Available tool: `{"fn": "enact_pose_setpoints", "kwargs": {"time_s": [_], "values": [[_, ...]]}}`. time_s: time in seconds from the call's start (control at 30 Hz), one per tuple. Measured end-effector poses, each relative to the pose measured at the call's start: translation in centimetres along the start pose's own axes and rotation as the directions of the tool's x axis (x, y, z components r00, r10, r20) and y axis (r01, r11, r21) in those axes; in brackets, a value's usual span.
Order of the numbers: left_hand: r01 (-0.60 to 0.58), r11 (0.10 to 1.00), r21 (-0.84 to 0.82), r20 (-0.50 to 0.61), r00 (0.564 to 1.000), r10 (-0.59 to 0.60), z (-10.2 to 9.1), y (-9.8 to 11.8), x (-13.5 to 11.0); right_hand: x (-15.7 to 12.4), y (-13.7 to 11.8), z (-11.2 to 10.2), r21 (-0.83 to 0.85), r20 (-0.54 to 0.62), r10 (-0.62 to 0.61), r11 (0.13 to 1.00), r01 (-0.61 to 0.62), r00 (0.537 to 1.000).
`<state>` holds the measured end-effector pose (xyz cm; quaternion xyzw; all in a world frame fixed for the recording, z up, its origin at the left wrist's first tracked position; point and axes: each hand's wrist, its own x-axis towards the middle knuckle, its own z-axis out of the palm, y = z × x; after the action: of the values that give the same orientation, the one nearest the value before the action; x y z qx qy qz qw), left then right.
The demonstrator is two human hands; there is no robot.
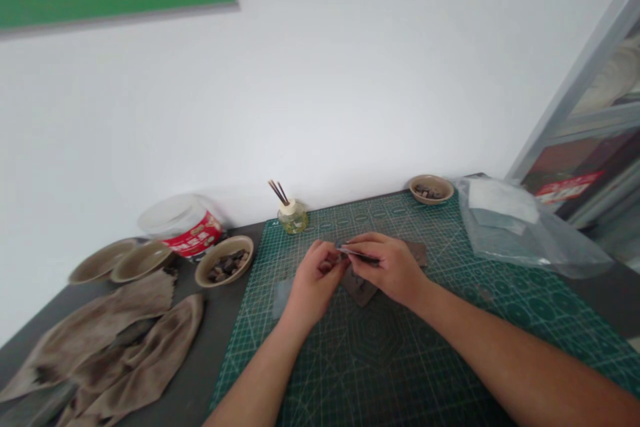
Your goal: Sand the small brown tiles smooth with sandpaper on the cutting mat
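Over the middle of the cutting mat (320, 367), my two hands nearly meet at the fingertips. My right hand (393, 263) grips a thin tool (367, 257) with a light, flat front part and a dark body; its exact kind is unclear. The fingers of my left hand (315, 280) are pinched together at the tool's front end, and whatever is between them is hidden. Beneath the hands lies a flat brown piece (363, 292) with dark marks on it. Another brown piece (418, 253) shows partly behind my right hand.
A bowl of dark bits (225, 280) and a white tub with a red label (193, 230) stand left. Reed diffuser (293, 217) at the back. A second bowl (431, 197) and a clear bag (520, 233) sit right. Brown cloth (170, 353) lies front left.
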<state>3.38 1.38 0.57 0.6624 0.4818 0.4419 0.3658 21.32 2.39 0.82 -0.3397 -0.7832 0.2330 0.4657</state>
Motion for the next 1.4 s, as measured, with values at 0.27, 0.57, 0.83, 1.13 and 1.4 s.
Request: {"fn": "enact_pose_setpoints", "kwargs": {"time_s": [0.27, 0.57, 0.83, 1.13, 1.4], "values": [[-0.009, 0.994, 0.108, -0.066, 0.998, 0.016, -0.2, -0.1, -0.3, -0.2, -0.4, 0.3, -0.016, -0.046, 0.026, 1.0, -0.027, 0.999], [-0.022, 0.986, 0.168, -0.093, 0.995, 0.038, -0.1, 0.1, -0.4, -0.2, -0.8, 0.4, 0.001, -0.04, 0.081, 0.997, -0.081, 0.996], [-0.06, 0.982, 0.181, -0.095, 0.992, 0.078, 0.0, -0.2, -0.6, -0.3, -1.1, 0.5, 0.008, -0.069, 0.137, 0.991, -0.136, 0.988], [-0.061, 0.996, 0.07, -0.093, 0.993, 0.067, 0.2, 0.1, -0.9, -0.2, -1.4, 0.4, 0.109, -0.105, 0.191, 0.978, -0.179, 0.976], [-0.045, 0.986, -0.16, -0.081, 0.996, 0.033, 0.6, -0.1, -0.9, -0.1, -0.8, 0.5, 0.359, -0.025, 0.36, 0.874, -0.328, 0.933]]}}
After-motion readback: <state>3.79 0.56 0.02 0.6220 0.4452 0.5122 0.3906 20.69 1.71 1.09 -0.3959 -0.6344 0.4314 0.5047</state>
